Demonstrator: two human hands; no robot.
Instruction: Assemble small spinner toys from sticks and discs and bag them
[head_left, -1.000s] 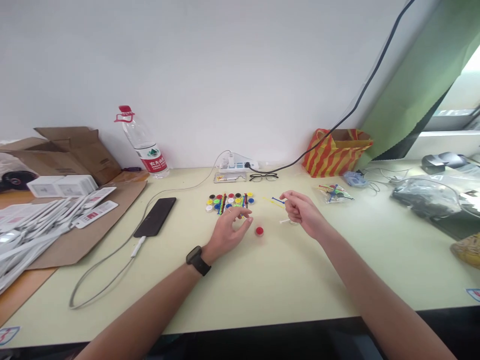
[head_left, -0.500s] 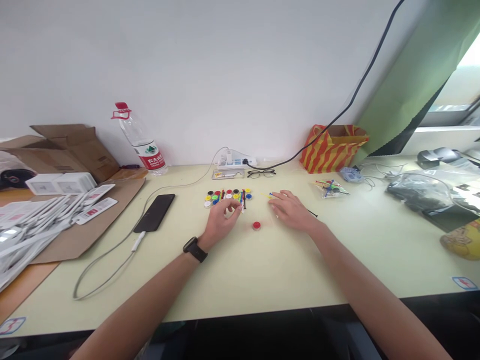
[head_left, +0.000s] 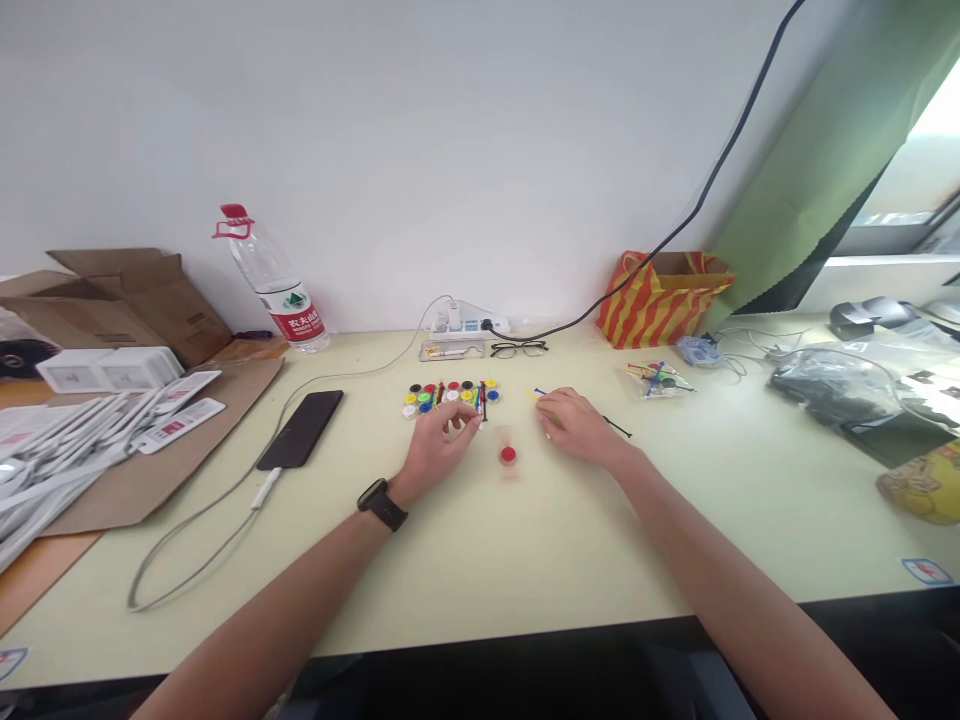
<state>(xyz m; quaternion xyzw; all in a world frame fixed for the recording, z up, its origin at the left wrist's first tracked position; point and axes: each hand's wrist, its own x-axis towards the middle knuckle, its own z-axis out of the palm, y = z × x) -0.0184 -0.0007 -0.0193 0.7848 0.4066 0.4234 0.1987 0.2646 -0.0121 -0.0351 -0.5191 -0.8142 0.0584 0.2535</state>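
My left hand [head_left: 439, 445], with a black watch [head_left: 382, 503] on its wrist, rests on the table with thumb and forefinger nearly together. Its tips lie by a bunch of thin coloured plastic sticks [head_left: 481, 398]; anything between them is too small to tell. Several small coloured round caps [head_left: 430, 390] stand in rows beside and behind it. My right hand [head_left: 577, 425] is curled over the table beside a thin stick with a blue end [head_left: 540, 392] and something yellow; its fingertips are partly hidden. Between my hands stands a red round piece [head_left: 508, 455] with faint blurred smears around it.
A black stick [head_left: 617, 427] lies behind my right hand, a bag of coloured parts [head_left: 660, 380] farther right. Glasses [head_left: 519, 349], a clear case [head_left: 451, 350] and a power strip [head_left: 469, 325] are at the back. A phone [head_left: 301, 430] and water bottle [head_left: 289, 305] stand left.
My right hand's fingers have curled in more. The smears around the red piece show more strongly. My left hand stays by the sticks, and the whole view has shifted slightly.
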